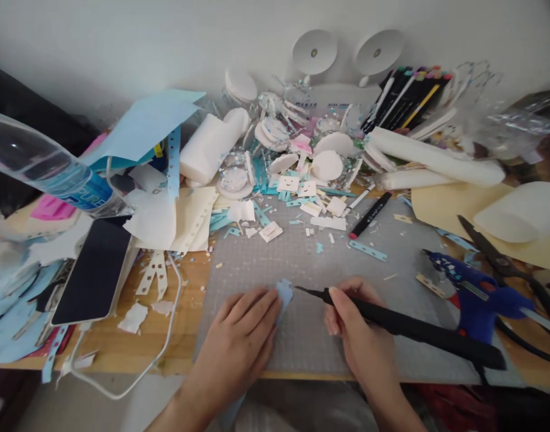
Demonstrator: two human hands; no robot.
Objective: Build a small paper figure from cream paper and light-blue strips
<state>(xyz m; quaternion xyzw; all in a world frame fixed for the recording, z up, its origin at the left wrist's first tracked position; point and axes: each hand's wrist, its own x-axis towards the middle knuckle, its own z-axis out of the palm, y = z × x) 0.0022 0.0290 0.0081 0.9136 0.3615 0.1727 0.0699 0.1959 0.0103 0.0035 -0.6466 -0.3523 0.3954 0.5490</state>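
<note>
My left hand (243, 330) lies palm down on the grey cutting mat, its fingers stretched out and pressing on a light blue paper strip (284, 294). The strip's notched end sticks out past the fingertips; much of the rest is hidden under the hand. My right hand (358, 327) is closed around a long black pen-shaped tool (419, 330). Its thin pointed tip is just right of the strip's end, with a small gap showing. The tool's thick rear end points to the lower right.
Beyond the cutting mat (239, 264) lie paper scraps, a black marker (370, 216) and a punched blue strip (367, 250). A blue glue gun (477, 294) and scissors (500, 258) are at right. On the left are a phone (92, 270), white cable (173, 327) and tilted water bottle (54, 162).
</note>
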